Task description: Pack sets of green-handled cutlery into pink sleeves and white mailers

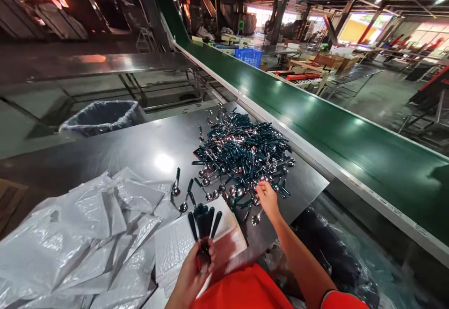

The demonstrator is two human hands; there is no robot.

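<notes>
My left hand [198,264] is wrapped round a bunch of spoons [203,220], their dark green handles fanning upward and their bowls hidden in my fingers. Over the near edge of a large heap of spoons [245,145] is my right hand [267,197], thumb and fingers pinched together at a shiny spoon bowl. Whether a spoon is gripped there is too small to make out. A loose spoon [256,219] lies just below that hand. Several more are scattered at the heap's left side. Beneath the left hand lies a white padded envelope [178,248].
Many white plastic mailer bags [87,229] cover the left of the steel table [140,152]. Beyond the table runs a green conveyor belt [280,98]. A lined bin [101,119] stands behind at the left, and a blue crate [248,57] sits past the belt.
</notes>
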